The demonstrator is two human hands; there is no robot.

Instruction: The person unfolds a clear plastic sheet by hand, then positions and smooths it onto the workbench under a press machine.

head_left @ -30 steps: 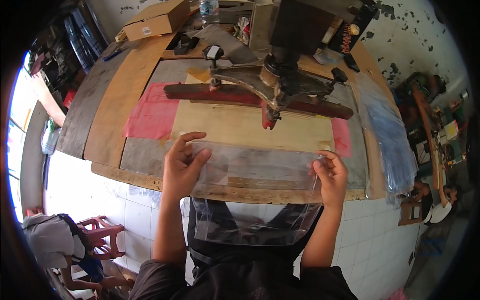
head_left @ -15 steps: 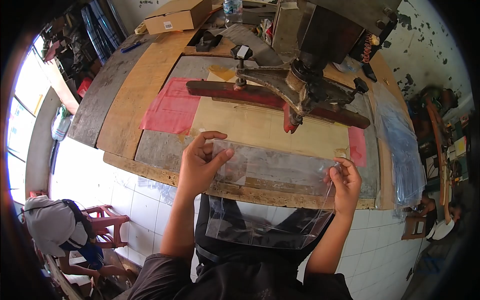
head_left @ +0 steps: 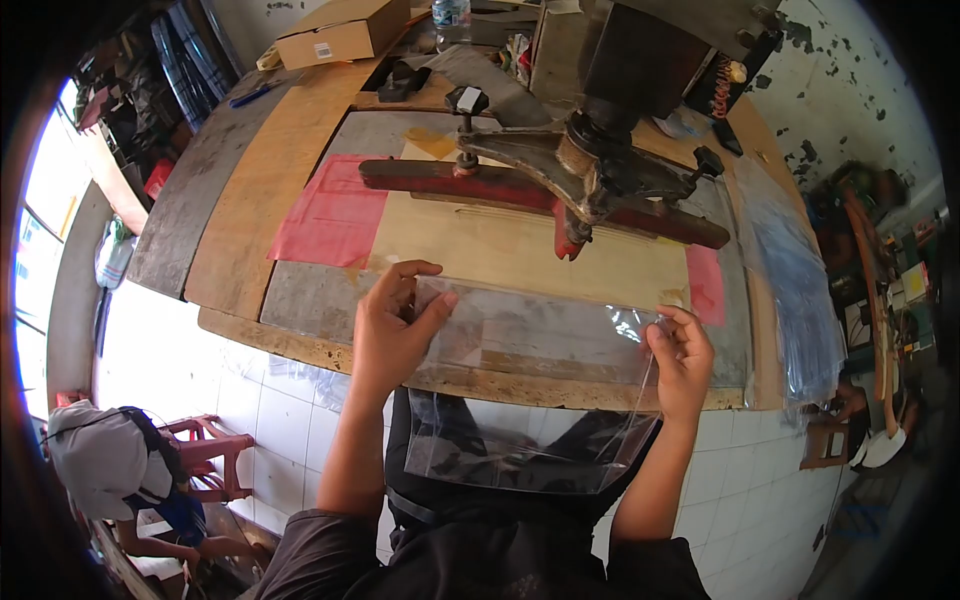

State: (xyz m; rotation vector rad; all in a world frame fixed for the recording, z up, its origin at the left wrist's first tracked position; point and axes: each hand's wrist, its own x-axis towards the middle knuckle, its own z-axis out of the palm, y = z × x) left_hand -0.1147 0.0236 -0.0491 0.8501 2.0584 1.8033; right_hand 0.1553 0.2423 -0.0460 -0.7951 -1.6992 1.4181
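Note:
A clear plastic sheet (head_left: 545,340), perhaps a flat bag, hangs between my hands over the front edge of the worktable. Its upper left corner is pinched by my left hand (head_left: 398,325), thumb against fingers. At the upper right corner my right hand (head_left: 682,362) grips it the same way. The lower part of the sheet droops in front of my lap. Just beyond it, a yellowish board (head_left: 540,247) lies on the grey plate, with red sheets (head_left: 325,212) at its sides. Above the board sits the dark metal bar (head_left: 420,177) of a press (head_left: 590,165).
A pile of clear plastic sheets (head_left: 795,300) hangs over the table's right side. At the back stand a cardboard box (head_left: 345,32) and a plastic bottle (head_left: 452,22). On the left, a person in a grey cap (head_left: 95,455) is beside a red stool (head_left: 215,465).
The view has shifted slightly, so most things appear a little further left. Both hands still hold the plastic sheet in nearly the same position; a bright reflection now shows near my right hand.

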